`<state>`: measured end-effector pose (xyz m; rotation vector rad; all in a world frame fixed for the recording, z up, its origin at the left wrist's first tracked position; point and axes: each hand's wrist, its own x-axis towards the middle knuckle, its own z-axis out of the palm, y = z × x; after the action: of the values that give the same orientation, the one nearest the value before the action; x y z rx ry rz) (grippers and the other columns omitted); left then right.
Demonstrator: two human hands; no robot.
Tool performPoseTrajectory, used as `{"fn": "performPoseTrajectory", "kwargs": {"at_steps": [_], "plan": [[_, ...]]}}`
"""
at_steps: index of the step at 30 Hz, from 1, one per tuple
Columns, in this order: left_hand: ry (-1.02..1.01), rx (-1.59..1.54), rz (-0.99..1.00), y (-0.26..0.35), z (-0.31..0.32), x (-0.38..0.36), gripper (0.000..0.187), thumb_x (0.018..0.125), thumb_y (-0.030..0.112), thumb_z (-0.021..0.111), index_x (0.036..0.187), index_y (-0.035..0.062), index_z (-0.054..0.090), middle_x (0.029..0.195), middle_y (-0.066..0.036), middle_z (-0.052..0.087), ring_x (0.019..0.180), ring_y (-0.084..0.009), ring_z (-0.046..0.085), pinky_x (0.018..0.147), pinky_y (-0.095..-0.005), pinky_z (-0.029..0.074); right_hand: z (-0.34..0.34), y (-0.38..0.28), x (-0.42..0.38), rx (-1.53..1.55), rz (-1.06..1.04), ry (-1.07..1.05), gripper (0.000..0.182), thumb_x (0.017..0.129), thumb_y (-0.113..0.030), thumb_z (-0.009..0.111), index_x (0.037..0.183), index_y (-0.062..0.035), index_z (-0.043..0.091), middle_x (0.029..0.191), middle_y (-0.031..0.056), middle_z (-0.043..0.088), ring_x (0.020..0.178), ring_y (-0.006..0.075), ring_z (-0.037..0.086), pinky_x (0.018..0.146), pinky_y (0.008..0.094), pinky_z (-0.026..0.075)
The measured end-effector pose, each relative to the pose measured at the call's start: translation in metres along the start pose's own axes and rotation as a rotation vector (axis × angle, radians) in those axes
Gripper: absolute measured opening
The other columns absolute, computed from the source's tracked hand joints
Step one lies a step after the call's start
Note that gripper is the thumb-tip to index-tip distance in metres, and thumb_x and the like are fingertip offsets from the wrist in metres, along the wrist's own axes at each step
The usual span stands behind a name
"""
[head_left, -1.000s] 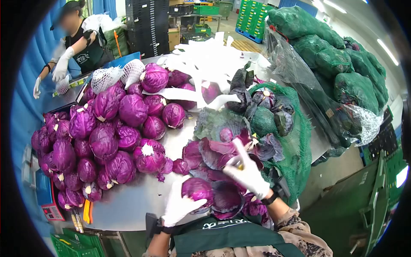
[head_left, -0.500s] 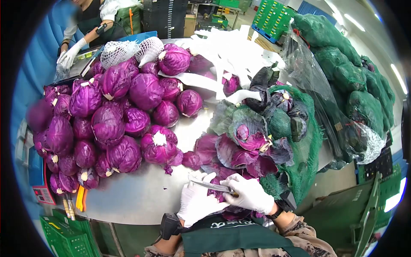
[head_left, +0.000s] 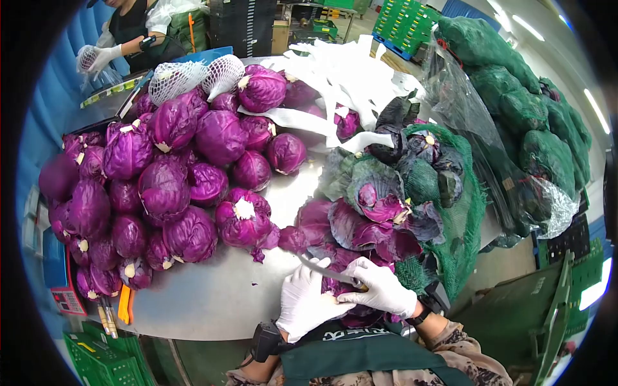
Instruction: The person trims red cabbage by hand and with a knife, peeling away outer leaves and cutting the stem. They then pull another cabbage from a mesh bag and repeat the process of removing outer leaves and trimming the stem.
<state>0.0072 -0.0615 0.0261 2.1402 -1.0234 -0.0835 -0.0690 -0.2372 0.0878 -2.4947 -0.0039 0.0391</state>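
Knife (head_left: 333,275) has swung outward; left hand (head_left: 306,305), near table edge (head_left: 206,333), has room leftward.

White covers the left hand (head_left: 309,301) and right hand (head_left: 381,289). The knife (head_left: 324,270) has a grey blade; the held cabbage (head_left: 331,285) is purple. Deep purple fills the heap (head_left: 219,138), dotted with cream stem ends. Leaves (head_left: 351,228) run from magenta to dusky grey-green. The strips (head_left: 347,71) are white, as are 2 meshed foam nets (head_left: 223,77). Green mesh marks the sack (head_left: 465,209). Table (head_left: 206,305): silver-grey. Apron (head_left: 351,357): dark green, white lettering. Sleeve (head_left: 473,352): beige, mottled dark. Curtain (head_left: 48,122): blue.
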Motion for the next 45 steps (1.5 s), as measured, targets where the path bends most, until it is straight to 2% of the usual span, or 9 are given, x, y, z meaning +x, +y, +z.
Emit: {"fn": "performPoseTrajectory", "kwargs": {"at_steps": [3, 6, 9, 12, 15, 17, 23, 26, 45], "plan": [[-0.013, -0.008, -0.013, -0.003, 0.001, -0.003, 0.099, 0.06, 0.06, 0.08, 0.134, 0.0063, 0.043, 0.127, -0.018, 0.052, 0.121, -0.0354, 0.05, 0.098, -0.0469, 0.042, 0.006, 0.011, -0.001, 0.047, -0.121, 0.037, 0.028, 0.083, -0.03, 0.074, 0.098, -0.0084, 0.065, 0.095, 0.0067, 0.059, 0.071, 0.0241, 0.063, 0.059, 0.0342, 0.05], [-0.059, -0.047, -0.027, 0.001, -0.009, 0.002, 0.103, 0.058, 0.053, 0.085, 0.137, 0.004, 0.04, 0.135, -0.023, 0.045, 0.128, -0.0387, 0.045, 0.106, -0.0468, 0.038, 0.005, 0.013, 0.003, 0.06, -0.221, 0.165, 0.014, 0.078, -0.006, 0.074, 0.087, -0.0072, 0.064, 0.083, 0.0074, 0.062, 0.069, 0.0255, 0.063, 0.063, 0.0326, 0.052], [-0.091, -0.176, -0.12, -0.003, -0.013, -0.007, 0.102, 0.057, 0.043, 0.089, 0.136, 0.0013, 0.039, 0.136, -0.023, 0.043, 0.128, -0.0392, 0.044, 0.108, -0.0438, 0.038, 0.014, 0.018, 0.0, 0.123, -0.123, 0.362, 0.012, 0.078, -0.006, 0.07, 0.084, -0.0056, 0.06, 0.079, 0.0117, 0.06, 0.07, 0.0293, 0.063, 0.063, 0.0353, 0.051], [-0.069, -0.196, -0.102, -0.008, -0.009, -0.015, 0.1, 0.059, 0.045, 0.088, 0.136, 0.0028, 0.039, 0.14, -0.025, 0.039, 0.13, -0.0396, 0.043, 0.105, -0.0453, 0.042, 0.012, 0.051, 0.003, 0.446, 0.338, 0.451, 0.008, 0.083, -0.009, 0.065, 0.086, -0.0032, 0.061, 0.077, 0.0065, 0.062, 0.07, 0.0139, 0.059, 0.067, 0.0286, 0.048], [-0.063, -0.165, -0.1, -0.002, -0.006, -0.016, 0.101, 0.059, 0.046, 0.088, 0.137, 0.0033, 0.038, 0.139, -0.024, 0.041, 0.129, -0.0393, 0.043, 0.104, -0.0448, 0.043, 0.007, 0.108, 0.001, 0.324, 0.462, 0.56, 0.017, 0.089, -0.017, 0.068, 0.094, -0.0022, 0.062, 0.08, 0.0045, 0.061, 0.071, 0.0109, 0.054, 0.069, 0.0263, 0.047], [-0.066, -0.139, -0.106, 0.002, -0.007, -0.014, 0.102, 0.059, 0.046, 0.088, 0.138, 0.0036, 0.038, 0.138, -0.024, 0.041, 0.129, -0.0391, 0.044, 0.104, -0.0445, 0.043, 0.006, 0.091, -0.01, 0.162, 0.213, 0.619, 0.042, 0.09, -0.026, 0.067, 0.127, -0.0079, 0.056, 0.09, 0.0094, 0.065, 0.075, 0.0173, 0.06, 0.073, 0.0324, 0.049], [-0.068, -0.132, -0.149, 0.009, -0.004, -0.013, 0.105, 0.059, 0.046, 0.089, 0.138, 0.0027, 0.036, 0.135, -0.022, 0.046, 0.122, -0.036, 0.052, 0.1, -0.0421, 0.046, -0.006, 0.013, -0.041, 0.244, 0.205, -0.084, 0.067, 0.096, -0.039, 0.054, 0.152, -0.0167, 0.024, 0.081, 0.0154, 0.063, 0.069, 0.0317, 0.064, 0.066, 0.0397, 0.051], [-0.065, -0.292, -0.241, 0.01, -0.003, -0.013, 0.108, 0.058, 0.046, 0.09, 0.139, 0.0011, 0.034, 0.124, -0.017, 0.056, 0.112, -0.0279, 0.06, 0.096, -0.0364, 0.048, 0.012, 0.013, -0.047, 0.094, 0.009, -0.016, 0.068, 0.096, -0.038, 0.055, 0.151, -0.0114, 0.025, 0.082, 0.0185, 0.063, 0.063, 0.0341, 0.062, 0.058, 0.04, 0.05], [-0.033, -0.248, -0.261, 0.017, 0.0, -0.012, 0.099, 0.06, 0.039, 0.09, 0.137, 0.0045, 0.038, 0.122, -0.016, 0.058, 0.111, -0.0279, 0.06, 0.094, -0.0375, 0.048, 0.012, 0.01, -0.047, -0.03, -0.02, 0.025, 0.061, 0.095, -0.037, 0.056, 0.142, -0.0012, 0.039, 0.073, 0.0136, 0.061, 0.055, 0.0284, 0.059, 0.048, 0.0371, 0.046]]}}
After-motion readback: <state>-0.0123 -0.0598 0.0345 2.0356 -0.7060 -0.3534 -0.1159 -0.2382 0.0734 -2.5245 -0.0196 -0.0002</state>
